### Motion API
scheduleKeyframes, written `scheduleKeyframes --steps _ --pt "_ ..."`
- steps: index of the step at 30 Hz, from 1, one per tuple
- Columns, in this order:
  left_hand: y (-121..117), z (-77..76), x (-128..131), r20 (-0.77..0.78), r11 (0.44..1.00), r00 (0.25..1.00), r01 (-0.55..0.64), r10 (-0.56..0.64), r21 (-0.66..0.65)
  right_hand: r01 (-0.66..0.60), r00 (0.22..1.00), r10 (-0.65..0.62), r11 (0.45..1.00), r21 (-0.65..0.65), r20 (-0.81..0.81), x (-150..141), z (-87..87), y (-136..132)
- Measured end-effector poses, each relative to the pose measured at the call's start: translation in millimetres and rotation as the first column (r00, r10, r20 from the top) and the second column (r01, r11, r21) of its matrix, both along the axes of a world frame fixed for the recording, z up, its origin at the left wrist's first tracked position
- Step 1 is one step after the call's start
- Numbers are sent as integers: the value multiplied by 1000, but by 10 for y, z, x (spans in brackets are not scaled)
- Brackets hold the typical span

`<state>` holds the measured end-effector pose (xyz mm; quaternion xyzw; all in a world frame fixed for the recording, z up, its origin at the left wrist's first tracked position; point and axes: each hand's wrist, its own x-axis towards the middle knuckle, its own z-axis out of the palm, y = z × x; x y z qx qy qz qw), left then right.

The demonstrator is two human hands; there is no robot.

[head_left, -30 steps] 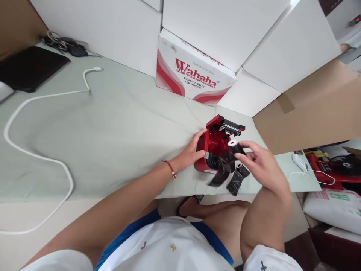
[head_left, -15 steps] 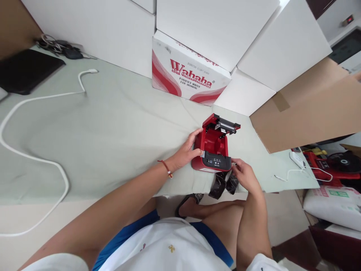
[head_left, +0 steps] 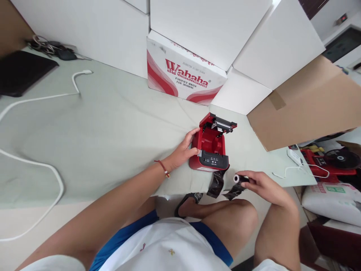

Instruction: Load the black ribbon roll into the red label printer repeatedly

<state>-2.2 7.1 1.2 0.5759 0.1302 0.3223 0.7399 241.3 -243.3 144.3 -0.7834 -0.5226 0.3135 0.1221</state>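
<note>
A small red and black label printer point(head_left: 210, 160) sits near the table's front edge with its lid point(head_left: 218, 123) raised and its red inside showing. My left hand point(head_left: 184, 150) grips the printer's left side, thumb on the front corner and fingers along the side wall. To the right of the printer, my right hand point(head_left: 258, 182) holds a small roll of black ribbon point(head_left: 239, 178), its white core facing the printer. A shiny black strip point(head_left: 216, 183) hangs at the printer's front right corner, over the table edge. Another length dangles below the roll.
A white and red Wahaha carton point(head_left: 186, 71) stands behind, among white boxes point(head_left: 203, 30). A brown cardboard box point(head_left: 304, 105) is at right. A white cable point(head_left: 53, 165), keys point(head_left: 60, 51) and a black flat object point(head_left: 26, 71) lie left. A thin white cord point(head_left: 284, 175) lies right.
My right hand has moved right, away from the printer's front corner, and the ribbon roll now shows in its fingers. My left hand stays on the printer.
</note>
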Motion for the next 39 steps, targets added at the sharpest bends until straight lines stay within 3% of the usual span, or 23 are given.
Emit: scheduleKeyframes --steps 3,6,10,14,22,28,31,34,39 --pt "7 -21 8 11 1000 1000 -7 6 10 -87 996 89 993 85 -14 -157 499 71" --pt "9 -29 11 17 1000 1000 -7 7 19 -63 994 40 969 240 99 -358 654 371" --pt "3 -18 9 32 1000 999 -3 2 26 -90 974 27 957 277 225 -602 402 961" --pt "7 -25 16 24 1000 1000 -11 11 27 -200 928 139 969 147 345 -705 117 1446" --pt "12 -37 20 12 998 1000 -26 25 56 -399 869 394 916 -47 300 -700 -32 1801" --pt "-4 -8 11 7 998 1000 -18 18 52 -471 850 464 881 -37 248 -676 53 1724" --pt "1 -12 -1 11 998 1000 -21 20 59 -463 874 421 873 156 242 -690 66 1497" --pt "12 -20 -9 3 997 1000 -14 14 78 -434 896 346 813 388 277 -796 8 1127" --pt "18 -49 -12 2 995 1000 -20 20 94 -430 887 227 723 540 402 -1078 -293 539"
